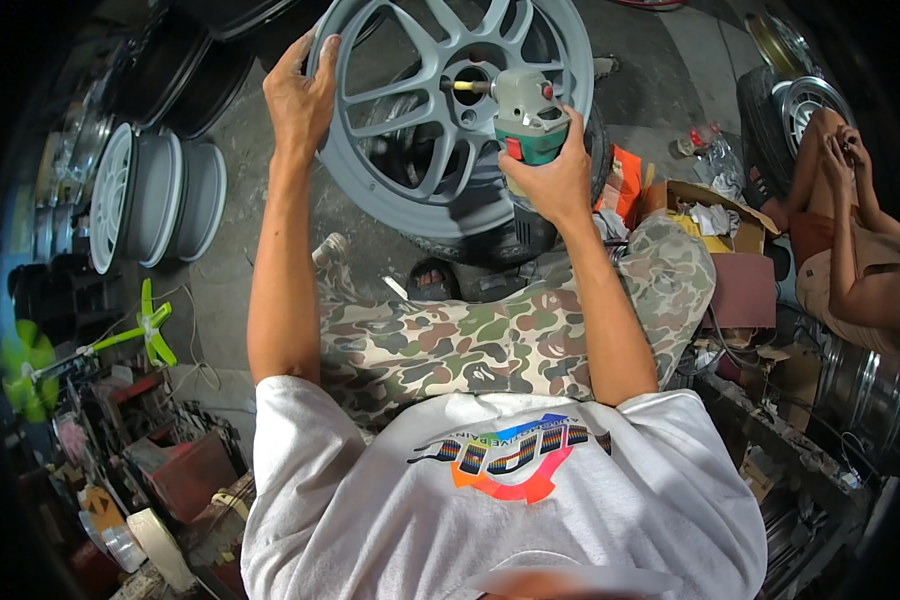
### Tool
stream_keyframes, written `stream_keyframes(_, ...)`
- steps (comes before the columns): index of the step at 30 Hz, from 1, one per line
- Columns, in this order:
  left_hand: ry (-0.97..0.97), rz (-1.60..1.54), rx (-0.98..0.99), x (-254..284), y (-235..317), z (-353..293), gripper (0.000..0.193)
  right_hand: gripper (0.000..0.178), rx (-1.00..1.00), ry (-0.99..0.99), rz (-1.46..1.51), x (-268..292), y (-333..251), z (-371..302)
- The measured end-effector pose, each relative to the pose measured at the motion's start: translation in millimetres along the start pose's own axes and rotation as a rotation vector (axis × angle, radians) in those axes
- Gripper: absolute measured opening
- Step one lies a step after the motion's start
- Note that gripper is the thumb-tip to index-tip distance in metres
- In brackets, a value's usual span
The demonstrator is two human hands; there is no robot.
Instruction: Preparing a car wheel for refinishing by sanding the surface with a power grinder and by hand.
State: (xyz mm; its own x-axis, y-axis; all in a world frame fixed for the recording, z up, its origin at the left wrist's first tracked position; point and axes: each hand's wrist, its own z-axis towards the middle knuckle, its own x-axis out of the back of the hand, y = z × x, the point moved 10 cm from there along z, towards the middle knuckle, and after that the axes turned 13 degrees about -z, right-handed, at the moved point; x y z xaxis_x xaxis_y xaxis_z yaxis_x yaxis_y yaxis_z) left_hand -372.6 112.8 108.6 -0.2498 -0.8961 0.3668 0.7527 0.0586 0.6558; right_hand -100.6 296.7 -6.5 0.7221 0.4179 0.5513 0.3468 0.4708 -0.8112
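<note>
A grey multi-spoke wheel rim (370, 182) stands tilted in front of me on a black tyre (470, 247). My left hand (302, 95) is closed around its upper left edge, the thumb on the near side. In my right hand (555, 172) is a green-and-grey cordless drill (532, 120) with a red switch, held at the wheel's centre. A yellow-and-dark bit (466, 86) sticks out of it to the left, by the hub bore. Whether the bit touches the metal I cannot tell.
Grey rims (155, 195) stand at left, near a bright green fan blade (152, 325). To the right are an open cardboard box (710, 215), an orange bag (622, 180) and a plastic bottle (698, 138). A co-worker (840, 230) sits at far right beside tyres.
</note>
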Motion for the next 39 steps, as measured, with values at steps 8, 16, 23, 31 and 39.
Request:
stream_keyframes(8, -0.060, 0.035, 0.042, -3.8, -4.5, -0.9, 0.042, 0.087, 0.001, -0.027, -0.004, 0.5, -3.2, 4.7)
stream_keyframes(16, 0.001, -0.069, 0.016, -1.1, 5.5, -0.6, 0.036, 0.086, -0.006, -0.016, 0.003, 2.3, -0.8, 5.6)
stream_keyframes(23, -0.060, 0.012, 0.085, -7.0, 1.0, -0.3, 0.041, 0.083, -0.047, 0.013, 0.041, -0.8, 2.3, -9.6)
stream_keyframes(31, -0.039, -0.012, 0.038, -7.6, 3.4, -1.4, 0.040, 0.084, -0.036, 0.019, 0.057, 0.4, -7.0, -2.6)
stream_keyframes(39, -0.049, 0.031, 0.103, -7.5, 6.7, 0.2, 0.042, 0.082, -0.054, 0.020, 0.081, -4.0, -12.8, -9.4)
